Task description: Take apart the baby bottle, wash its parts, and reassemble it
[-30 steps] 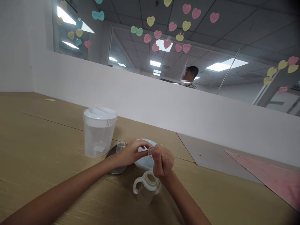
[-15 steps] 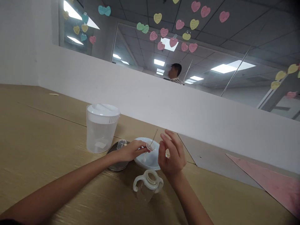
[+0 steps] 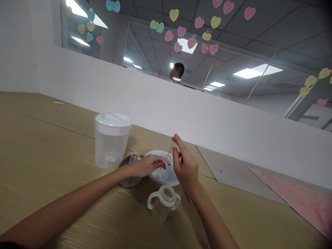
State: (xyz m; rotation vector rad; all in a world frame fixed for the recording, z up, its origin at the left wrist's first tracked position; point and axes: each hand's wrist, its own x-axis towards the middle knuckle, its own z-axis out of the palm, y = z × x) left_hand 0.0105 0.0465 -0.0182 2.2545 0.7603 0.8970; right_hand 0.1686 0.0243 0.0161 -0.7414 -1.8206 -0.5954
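Note:
My left hand [image 3: 145, 166] pinches a small whitish round cap [image 3: 166, 159] at its edge, over a pale blue bowl [image 3: 169, 178]. A thin stick [image 3: 169, 149] slants up out of the cap. At the stick's upper end are the fingertips of my right hand [image 3: 185, 162], closed on it as far as I can see; the thumb is lower, apart from the tip. Nearer to me stands a clear bottle [image 3: 161, 209] with a white two-handled collar and an uncovered mouth. A clear dome-shaped cover [image 3: 134, 158] lies on a dark round tray [image 3: 127, 182] by my left wrist.
A lidded translucent pitcher [image 3: 111, 145] stands behind the tray. A pink sheet [image 3: 298, 200] lies at the right on the brown table [image 3: 64, 155]. Behind is a white wall [image 3: 155, 107] below glass with heart-shaped notes; a person [image 3: 177, 72] shows through it.
My right hand has moved left and up to the stick, its fingers closing at the stick's end. My left hand keeps the cap nearly in place. The person behind the glass has shifted left.

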